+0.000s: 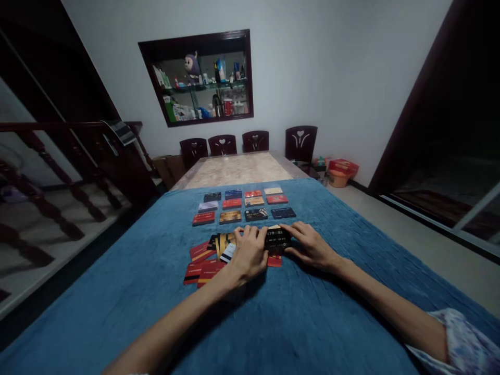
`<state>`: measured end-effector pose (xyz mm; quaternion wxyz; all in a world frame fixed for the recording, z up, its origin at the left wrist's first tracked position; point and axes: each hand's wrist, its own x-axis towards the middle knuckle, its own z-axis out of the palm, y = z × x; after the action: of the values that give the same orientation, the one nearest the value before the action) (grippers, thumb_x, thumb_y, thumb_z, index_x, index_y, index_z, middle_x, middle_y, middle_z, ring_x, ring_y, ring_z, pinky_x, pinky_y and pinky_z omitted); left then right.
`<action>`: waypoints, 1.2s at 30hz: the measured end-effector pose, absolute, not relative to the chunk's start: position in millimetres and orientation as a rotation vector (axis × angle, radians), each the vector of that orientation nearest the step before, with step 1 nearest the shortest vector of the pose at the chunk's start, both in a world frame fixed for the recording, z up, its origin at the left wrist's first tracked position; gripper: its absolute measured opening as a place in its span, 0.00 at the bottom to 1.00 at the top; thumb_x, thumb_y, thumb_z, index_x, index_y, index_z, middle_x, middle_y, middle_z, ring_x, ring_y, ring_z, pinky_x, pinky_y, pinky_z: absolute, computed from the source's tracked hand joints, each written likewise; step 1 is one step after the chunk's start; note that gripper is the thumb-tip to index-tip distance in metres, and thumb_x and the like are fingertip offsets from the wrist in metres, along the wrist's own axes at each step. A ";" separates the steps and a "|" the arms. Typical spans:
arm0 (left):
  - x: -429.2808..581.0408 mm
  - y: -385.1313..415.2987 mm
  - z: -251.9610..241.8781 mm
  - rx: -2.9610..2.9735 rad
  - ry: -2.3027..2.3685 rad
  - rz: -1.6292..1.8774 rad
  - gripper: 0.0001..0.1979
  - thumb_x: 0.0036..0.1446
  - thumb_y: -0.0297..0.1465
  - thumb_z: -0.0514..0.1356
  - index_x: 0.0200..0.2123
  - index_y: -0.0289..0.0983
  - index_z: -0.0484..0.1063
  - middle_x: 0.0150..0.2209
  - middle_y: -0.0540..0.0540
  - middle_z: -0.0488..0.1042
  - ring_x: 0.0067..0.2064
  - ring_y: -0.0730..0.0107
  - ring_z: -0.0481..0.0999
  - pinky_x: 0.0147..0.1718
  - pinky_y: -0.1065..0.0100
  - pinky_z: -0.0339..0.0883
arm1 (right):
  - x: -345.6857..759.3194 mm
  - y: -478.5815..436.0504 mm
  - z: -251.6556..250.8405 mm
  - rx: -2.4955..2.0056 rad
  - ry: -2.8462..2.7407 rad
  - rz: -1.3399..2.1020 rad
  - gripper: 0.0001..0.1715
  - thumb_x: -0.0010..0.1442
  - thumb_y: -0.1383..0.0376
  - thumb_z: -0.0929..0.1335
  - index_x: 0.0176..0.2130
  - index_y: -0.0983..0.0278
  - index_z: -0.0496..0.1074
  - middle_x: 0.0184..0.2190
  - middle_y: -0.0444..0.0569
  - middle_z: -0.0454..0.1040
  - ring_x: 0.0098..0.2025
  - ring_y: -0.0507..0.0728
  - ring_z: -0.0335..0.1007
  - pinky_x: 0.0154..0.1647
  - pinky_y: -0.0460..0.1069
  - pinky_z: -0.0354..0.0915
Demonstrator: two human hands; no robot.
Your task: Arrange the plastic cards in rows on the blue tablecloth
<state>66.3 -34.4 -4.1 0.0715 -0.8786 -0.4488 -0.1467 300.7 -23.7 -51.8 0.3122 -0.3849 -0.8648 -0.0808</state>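
Low over the blue cloth, a black card [278, 241] with pale print is held between my two hands. My left hand [250, 252] closes on its left edge, fingers curled and thumb below. On the card's right edge, my right hand [310, 245] pinches with thumb and fingers. Whether more cards lie behind the black one I cannot tell. Loose cards spread beside and under my left hand: red cards [211, 272], gold cards [224, 242] and a white card with a dark stripe [227, 252]. Part of this pile is hidden by that hand.
Beyond my hands, small card stacks stand in three rows, among them a red stack [203, 218], a gold stack [230, 216] and a dark blue stack [283, 213]. The blue cloth [156, 250] covers the near table; chairs [300, 143] stand at the far end. A railing [58, 182] runs left.
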 end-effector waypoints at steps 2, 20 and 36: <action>65.0 -33.3 -4.2 -2.641 -1.343 -0.444 0.27 0.56 0.31 0.59 0.59 0.37 0.60 0.50 0.38 0.71 0.52 0.52 0.66 0.53 0.48 0.54 | 299.9 -24.0 -50.4 -1.022 -2.282 -0.206 0.34 0.66 0.56 0.64 0.66 0.63 0.56 0.45 0.58 0.71 0.46 0.63 0.66 0.44 0.58 0.66; 55.1 -27.7 14.8 -2.732 -1.359 -0.375 0.21 0.56 0.33 0.60 0.53 0.38 0.65 0.54 0.38 0.68 0.56 0.51 0.64 0.55 0.46 0.55 | 292.3 -21.4 -29.4 -1.108 -2.408 -0.089 0.30 0.64 0.54 0.65 0.61 0.60 0.64 0.51 0.59 0.70 0.51 0.65 0.63 0.49 0.62 0.63; 13.0 0.4 17.0 -2.640 -1.360 -0.213 0.20 0.56 0.31 0.60 0.52 0.36 0.64 0.54 0.37 0.68 0.57 0.51 0.63 0.54 0.47 0.54 | 241.4 18.4 8.1 -1.190 -2.632 -0.132 0.28 0.59 0.52 0.68 0.54 0.64 0.70 0.49 0.58 0.71 0.50 0.65 0.63 0.46 0.57 0.60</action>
<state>13.0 0.4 17.0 0.0823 -0.8837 -0.4552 -0.0713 241.4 18.4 8.1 0.1250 -0.4083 -0.9031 -0.0453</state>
